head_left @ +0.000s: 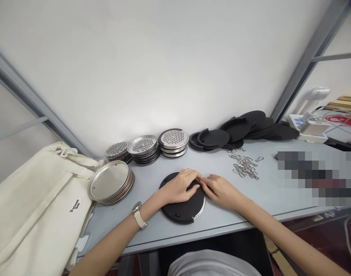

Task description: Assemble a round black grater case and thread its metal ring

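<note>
A round black disc (178,210) with a silvery metal rim showing along its right side lies flat near the table's front edge. My left hand (181,186) rests over its top, thumb and forefinger pinched together at the upper right rim. Meeting it there are the closed fingertips of my right hand (218,190), which comes in from the right. Whatever small thing is between the fingertips is hidden. To the right, a pile of small metal snap clips (246,166) is scattered on the table.
Along the wall stand stacks of perforated metal grater discs (143,144) and overlapping black round covers (214,138). Plain metal discs (109,182) are stacked at left, beside a cream canvas bag (40,207). A white device (312,128) sits at the right on the grey table (152,237).
</note>
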The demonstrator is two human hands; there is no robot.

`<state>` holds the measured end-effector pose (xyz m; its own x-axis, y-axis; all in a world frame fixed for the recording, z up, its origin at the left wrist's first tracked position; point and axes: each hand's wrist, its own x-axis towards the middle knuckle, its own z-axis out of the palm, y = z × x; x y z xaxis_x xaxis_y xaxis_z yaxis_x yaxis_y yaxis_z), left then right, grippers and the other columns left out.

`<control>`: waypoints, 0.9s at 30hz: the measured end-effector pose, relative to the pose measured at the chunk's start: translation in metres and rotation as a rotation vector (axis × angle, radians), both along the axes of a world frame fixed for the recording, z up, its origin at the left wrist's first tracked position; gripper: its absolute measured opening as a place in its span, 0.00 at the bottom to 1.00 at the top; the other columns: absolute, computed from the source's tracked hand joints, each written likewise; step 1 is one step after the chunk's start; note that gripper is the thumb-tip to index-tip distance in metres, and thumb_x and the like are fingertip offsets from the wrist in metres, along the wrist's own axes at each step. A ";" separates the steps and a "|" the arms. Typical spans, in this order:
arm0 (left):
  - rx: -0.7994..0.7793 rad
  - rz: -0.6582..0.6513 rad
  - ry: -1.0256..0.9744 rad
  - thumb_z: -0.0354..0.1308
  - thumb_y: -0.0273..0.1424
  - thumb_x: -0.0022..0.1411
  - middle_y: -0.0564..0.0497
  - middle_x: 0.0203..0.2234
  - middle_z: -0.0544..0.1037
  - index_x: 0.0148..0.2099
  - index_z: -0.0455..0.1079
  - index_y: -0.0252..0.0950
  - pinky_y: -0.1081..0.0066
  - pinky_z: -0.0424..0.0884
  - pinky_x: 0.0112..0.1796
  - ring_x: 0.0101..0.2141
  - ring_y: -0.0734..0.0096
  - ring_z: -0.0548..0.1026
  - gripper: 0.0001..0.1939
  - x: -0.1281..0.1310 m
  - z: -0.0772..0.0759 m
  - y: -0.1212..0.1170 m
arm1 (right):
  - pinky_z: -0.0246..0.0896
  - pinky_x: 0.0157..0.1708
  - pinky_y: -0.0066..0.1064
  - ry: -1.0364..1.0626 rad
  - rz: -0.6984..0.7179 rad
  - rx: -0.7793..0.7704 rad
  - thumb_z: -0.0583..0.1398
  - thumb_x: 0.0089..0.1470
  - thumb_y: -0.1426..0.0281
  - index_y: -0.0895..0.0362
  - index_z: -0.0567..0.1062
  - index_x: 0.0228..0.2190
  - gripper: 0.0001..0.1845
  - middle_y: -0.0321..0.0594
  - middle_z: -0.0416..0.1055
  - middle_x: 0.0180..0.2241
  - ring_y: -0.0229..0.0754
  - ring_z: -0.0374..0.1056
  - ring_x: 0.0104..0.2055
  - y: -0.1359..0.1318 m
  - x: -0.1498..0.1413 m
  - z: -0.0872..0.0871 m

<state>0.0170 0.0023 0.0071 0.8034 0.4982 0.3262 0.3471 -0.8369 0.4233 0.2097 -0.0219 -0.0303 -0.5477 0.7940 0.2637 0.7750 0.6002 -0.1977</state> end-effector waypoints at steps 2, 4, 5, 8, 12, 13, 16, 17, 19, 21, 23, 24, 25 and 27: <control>-0.002 -0.002 0.001 0.50 0.22 0.61 0.48 0.40 0.71 0.45 0.60 0.35 0.66 0.63 0.48 0.44 0.66 0.68 0.10 0.000 0.000 0.000 | 0.54 0.31 0.30 -0.002 0.000 0.000 0.45 0.63 0.71 0.59 0.71 0.31 0.17 0.42 0.71 0.25 0.41 0.66 0.28 0.000 0.000 0.000; -0.002 -0.004 0.001 0.50 0.22 0.61 0.48 0.39 0.71 0.45 0.60 0.35 0.66 0.63 0.48 0.43 0.66 0.68 0.09 0.000 0.000 0.000 | 0.54 0.31 0.30 0.002 -0.004 -0.004 0.45 0.63 0.71 0.59 0.71 0.30 0.17 0.42 0.71 0.24 0.41 0.66 0.28 0.000 0.000 0.000; -0.002 -0.005 0.001 0.50 0.22 0.61 0.47 0.39 0.71 0.45 0.60 0.35 0.66 0.63 0.48 0.43 0.65 0.68 0.09 0.000 0.000 0.000 | 0.53 0.30 0.30 0.005 -0.007 -0.007 0.45 0.63 0.71 0.59 0.70 0.30 0.17 0.42 0.70 0.24 0.41 0.66 0.28 0.000 0.000 0.000; -0.007 -0.011 -0.003 0.49 0.22 0.61 0.47 0.39 0.70 0.44 0.61 0.35 0.65 0.63 0.48 0.43 0.65 0.68 0.09 0.001 0.000 0.000 | 0.53 0.30 0.30 0.008 -0.013 -0.011 0.45 0.63 0.71 0.59 0.70 0.30 0.17 0.42 0.70 0.24 0.41 0.66 0.28 0.000 0.000 0.000; -0.020 -0.019 -0.012 0.49 0.22 0.61 0.47 0.39 0.70 0.44 0.61 0.35 0.66 0.63 0.48 0.43 0.65 0.68 0.09 0.001 0.000 0.001 | 0.53 0.31 0.30 0.005 -0.006 -0.009 0.45 0.63 0.71 0.59 0.70 0.30 0.17 0.42 0.71 0.25 0.41 0.66 0.28 0.001 0.000 -0.001; -0.022 -0.019 -0.014 0.50 0.22 0.61 0.47 0.39 0.70 0.44 0.61 0.35 0.66 0.63 0.48 0.43 0.65 0.68 0.09 0.001 0.000 0.001 | 0.53 0.31 0.30 0.005 -0.002 -0.010 0.45 0.63 0.70 0.59 0.70 0.31 0.17 0.42 0.71 0.25 0.41 0.66 0.28 0.001 0.000 -0.001; -0.021 -0.017 -0.019 0.50 0.22 0.60 0.47 0.38 0.70 0.44 0.61 0.35 0.66 0.63 0.48 0.43 0.65 0.68 0.09 0.001 -0.001 0.002 | 0.53 0.30 0.30 0.008 -0.003 -0.011 0.44 0.63 0.70 0.59 0.70 0.30 0.18 0.42 0.70 0.25 0.41 0.65 0.28 0.001 0.001 -0.001; -0.021 -0.017 -0.020 0.50 0.22 0.60 0.47 0.38 0.70 0.44 0.61 0.35 0.66 0.64 0.48 0.43 0.66 0.68 0.09 0.001 -0.001 0.002 | 0.52 0.30 0.30 0.007 -0.005 -0.011 0.44 0.63 0.70 0.59 0.70 0.30 0.18 0.42 0.70 0.24 0.41 0.65 0.28 0.001 0.000 -0.001; -0.023 -0.016 -0.022 0.50 0.22 0.60 0.48 0.38 0.70 0.44 0.61 0.35 0.66 0.64 0.48 0.43 0.66 0.68 0.09 0.001 -0.002 0.002 | 0.52 0.30 0.30 0.004 -0.006 -0.014 0.44 0.63 0.70 0.59 0.70 0.30 0.18 0.42 0.70 0.24 0.41 0.65 0.27 0.001 0.000 -0.001; -0.025 -0.016 -0.025 0.50 0.22 0.60 0.47 0.38 0.70 0.43 0.61 0.35 0.65 0.64 0.48 0.42 0.65 0.68 0.09 0.000 -0.002 0.003 | 0.53 0.30 0.30 0.000 -0.008 -0.019 0.44 0.63 0.69 0.59 0.70 0.30 0.18 0.42 0.70 0.24 0.41 0.65 0.27 0.001 0.000 -0.001; -0.028 -0.019 -0.029 0.50 0.22 0.60 0.47 0.38 0.71 0.44 0.61 0.35 0.65 0.64 0.47 0.42 0.65 0.68 0.09 0.000 -0.002 0.003 | 0.53 0.30 0.30 -0.001 -0.010 -0.026 0.44 0.63 0.69 0.59 0.70 0.30 0.18 0.42 0.70 0.24 0.41 0.65 0.27 0.001 0.000 -0.001; -0.029 -0.020 -0.030 0.50 0.22 0.60 0.47 0.38 0.70 0.44 0.61 0.35 0.65 0.64 0.47 0.42 0.65 0.68 0.09 0.000 -0.002 0.003 | 0.53 0.30 0.30 -0.001 -0.012 -0.029 0.44 0.63 0.69 0.59 0.70 0.30 0.18 0.42 0.70 0.25 0.40 0.65 0.27 0.001 0.000 -0.001; -0.031 -0.020 -0.030 0.50 0.22 0.60 0.47 0.38 0.70 0.44 0.61 0.35 0.65 0.64 0.47 0.42 0.65 0.68 0.09 0.000 -0.002 0.003 | 0.53 0.30 0.30 -0.001 -0.012 -0.031 0.44 0.63 0.70 0.59 0.70 0.30 0.18 0.42 0.70 0.25 0.40 0.65 0.27 0.001 -0.001 -0.001; -0.035 -0.018 -0.029 0.50 0.22 0.60 0.47 0.38 0.70 0.43 0.61 0.36 0.66 0.65 0.47 0.42 0.66 0.69 0.09 0.000 -0.002 0.002 | 0.53 0.30 0.30 0.000 -0.011 -0.032 0.44 0.63 0.70 0.58 0.69 0.29 0.18 0.42 0.70 0.25 0.40 0.65 0.27 0.002 0.000 0.000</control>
